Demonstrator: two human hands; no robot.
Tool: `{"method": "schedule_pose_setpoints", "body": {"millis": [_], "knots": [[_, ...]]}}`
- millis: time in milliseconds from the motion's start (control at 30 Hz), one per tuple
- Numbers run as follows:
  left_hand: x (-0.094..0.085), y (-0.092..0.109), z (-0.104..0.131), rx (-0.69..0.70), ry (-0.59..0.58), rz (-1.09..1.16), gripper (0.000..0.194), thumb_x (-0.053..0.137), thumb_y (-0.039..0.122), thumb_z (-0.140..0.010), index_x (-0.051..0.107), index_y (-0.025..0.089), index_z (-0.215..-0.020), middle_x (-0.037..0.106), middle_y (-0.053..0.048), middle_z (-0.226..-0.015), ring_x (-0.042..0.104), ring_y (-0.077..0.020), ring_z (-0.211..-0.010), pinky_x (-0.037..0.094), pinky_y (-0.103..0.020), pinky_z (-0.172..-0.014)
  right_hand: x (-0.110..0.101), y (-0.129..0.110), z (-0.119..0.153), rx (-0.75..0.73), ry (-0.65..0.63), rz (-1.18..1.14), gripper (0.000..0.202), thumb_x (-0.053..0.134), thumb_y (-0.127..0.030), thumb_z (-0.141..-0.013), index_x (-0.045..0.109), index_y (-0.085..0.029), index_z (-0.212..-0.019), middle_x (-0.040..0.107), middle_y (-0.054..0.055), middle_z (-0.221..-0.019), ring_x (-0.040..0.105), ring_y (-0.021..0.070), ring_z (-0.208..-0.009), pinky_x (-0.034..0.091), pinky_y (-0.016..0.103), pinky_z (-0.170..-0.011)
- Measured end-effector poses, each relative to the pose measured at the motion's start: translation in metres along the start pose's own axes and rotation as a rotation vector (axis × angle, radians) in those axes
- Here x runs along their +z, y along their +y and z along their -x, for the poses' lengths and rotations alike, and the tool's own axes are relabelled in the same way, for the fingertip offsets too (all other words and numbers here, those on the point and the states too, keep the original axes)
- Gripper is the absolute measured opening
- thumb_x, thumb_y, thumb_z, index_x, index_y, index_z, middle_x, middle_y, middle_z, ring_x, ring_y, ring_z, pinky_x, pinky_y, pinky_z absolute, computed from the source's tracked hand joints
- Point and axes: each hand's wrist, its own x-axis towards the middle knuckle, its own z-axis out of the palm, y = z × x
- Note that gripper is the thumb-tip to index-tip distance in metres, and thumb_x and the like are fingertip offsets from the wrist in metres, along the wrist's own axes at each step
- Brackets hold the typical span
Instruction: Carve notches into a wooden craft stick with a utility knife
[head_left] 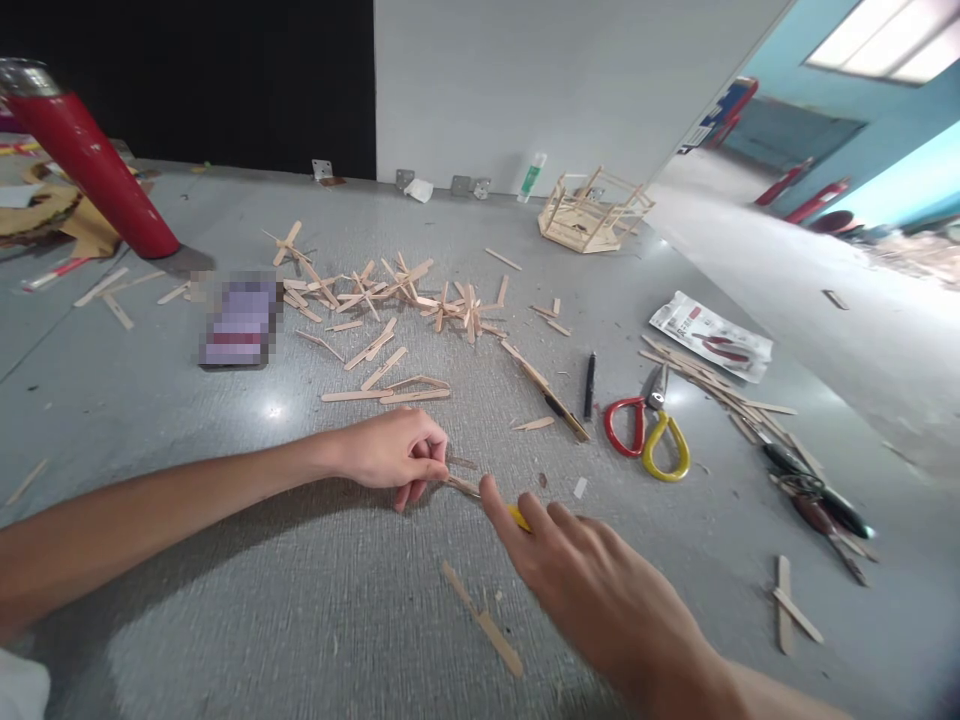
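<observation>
My left hand (401, 458) is closed, its thumb and fingers pinching the end of a thin wooden craft stick (460, 485) just above the table. Across from it, my right hand (570, 560) is wrapped round a yellow-handled tool (517, 517). Only a bit of yellow shows between the fingers, so its exact kind is hidden. The tool's front end meets the stick near my right index finger. Below the hands lie split stick pieces (484, 620). Beyond my left hand rest more craft sticks (416, 396), some loose and some crossed into star-like clusters (469, 312).
To the right are scissors (646, 425) with red and yellow handles, a black pen (590, 385), a printed packet (712, 337) and dark-handled tools (817, 490). A stick frame (596, 212) and glue tube (532, 178) stand at the back. A red cylinder (105, 165) stands left.
</observation>
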Motion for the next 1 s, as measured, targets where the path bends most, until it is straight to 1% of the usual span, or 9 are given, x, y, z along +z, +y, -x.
{"method": "schedule_pose_setpoints", "body": {"millis": [200, 367, 467, 567, 667, 767, 833, 900, 1000], "knots": [[0.002, 0.000, 0.001, 0.014, 0.010, 0.013, 0.024, 0.054, 0.022, -0.095, 0.052, 0.016, -0.072, 0.062, 0.002, -0.055, 0.060, -0.0097, -0.042, 0.043, -0.017, -0.044, -0.004, -0.003, -0.004, -0.021, 0.014, 0.054, 0.050, 0.051, 0.000, -0.072, 0.062, -0.010, -0.121, 0.066, 0.004, -0.073, 0.063, 0.0161, -0.057, 0.044, 0.029, -0.046], [-0.001, 0.002, 0.002, -0.003, -0.010, 0.020, 0.024, 0.055, 0.024, -0.095, 0.053, 0.016, -0.072, 0.062, 0.002, -0.055, 0.061, -0.0101, -0.043, 0.045, -0.018, -0.046, 0.005, 0.013, -0.005, -0.034, -0.110, -0.124, 0.055, 0.054, 0.004, -0.075, 0.057, -0.014, -0.127, 0.067, 0.000, -0.080, 0.065, 0.0147, -0.061, 0.043, 0.029, -0.051], [-0.002, 0.004, 0.002, -0.031, -0.017, 0.006, 0.023, 0.055, 0.026, -0.095, 0.053, 0.017, -0.075, 0.063, 0.002, -0.057, 0.063, -0.0115, -0.045, 0.040, -0.017, -0.041, 0.016, 0.022, -0.005, -0.008, -0.174, -0.250, 0.053, 0.054, 0.003, -0.080, 0.055, -0.019, -0.129, 0.068, -0.003, -0.081, 0.065, 0.0131, -0.061, 0.042, 0.028, -0.051], [0.003, 0.009, 0.006, -0.011, 0.065, -0.071, 0.021, 0.053, 0.027, -0.096, 0.054, 0.017, -0.077, 0.065, 0.001, -0.061, 0.064, -0.0121, -0.048, 0.038, -0.017, -0.040, 0.026, 0.024, -0.004, 0.002, -0.057, -0.253, 0.048, 0.054, 0.001, -0.084, 0.056, -0.018, -0.128, 0.066, -0.002, -0.079, 0.065, 0.0143, -0.064, 0.041, 0.028, -0.051], [0.015, 0.016, 0.015, 0.194, 0.347, -0.305, 0.024, 0.051, 0.023, -0.098, 0.054, 0.016, -0.075, 0.062, 0.003, -0.059, 0.059, -0.0089, -0.049, 0.043, -0.019, -0.048, 0.030, 0.022, -0.001, 0.071, 0.186, -0.160, 0.041, 0.053, -0.007, -0.092, 0.053, -0.011, -0.133, 0.066, 0.003, -0.082, 0.062, 0.0166, -0.068, 0.045, 0.029, -0.057], [0.029, 0.024, 0.028, 0.449, 0.633, -0.658, 0.020, 0.045, 0.020, -0.101, 0.056, 0.016, -0.084, 0.057, 0.005, -0.057, 0.051, -0.0083, -0.045, 0.039, -0.020, -0.044, 0.030, 0.020, 0.001, 0.170, 0.399, -0.194, 0.048, 0.053, -0.020, -0.098, 0.044, -0.011, -0.145, 0.064, 0.006, -0.086, 0.059, 0.0169, -0.071, 0.047, 0.029, -0.063], [0.036, 0.030, 0.036, 0.653, 0.718, -0.875, 0.017, 0.042, 0.016, -0.101, 0.057, 0.015, -0.093, 0.061, 0.002, -0.062, 0.056, -0.0103, -0.050, 0.045, -0.022, -0.048, 0.028, 0.018, 0.002, 0.220, 0.485, -0.242, 0.058, 0.051, -0.020, -0.099, 0.032, -0.014, -0.153, 0.063, 0.006, -0.086, 0.057, 0.0164, -0.071, 0.048, 0.029, -0.064], [0.041, 0.036, 0.043, 0.815, 0.752, -1.056, 0.019, 0.039, 0.009, -0.099, 0.057, 0.010, -0.103, 0.068, -0.005, -0.070, 0.064, -0.0146, -0.059, 0.052, -0.025, -0.054, 0.027, 0.016, 0.005, 0.247, 0.541, -0.304, 0.064, 0.050, -0.015, -0.098, 0.023, -0.016, -0.157, 0.063, 0.006, -0.086, 0.057, 0.0153, -0.070, 0.049, 0.027, -0.063], [0.044, 0.043, 0.049, 1.017, 0.798, -1.230, 0.027, 0.038, 0.007, -0.095, 0.059, 0.006, -0.112, 0.074, -0.016, -0.082, 0.072, -0.0225, -0.075, 0.058, -0.030, -0.058, 0.025, 0.012, 0.010, 0.233, 0.600, -0.388, 0.071, 0.053, -0.008, -0.095, 0.021, -0.014, -0.157, 0.064, 0.006, -0.085, 0.059, 0.0130, -0.070, 0.052, 0.023, -0.063]]}}
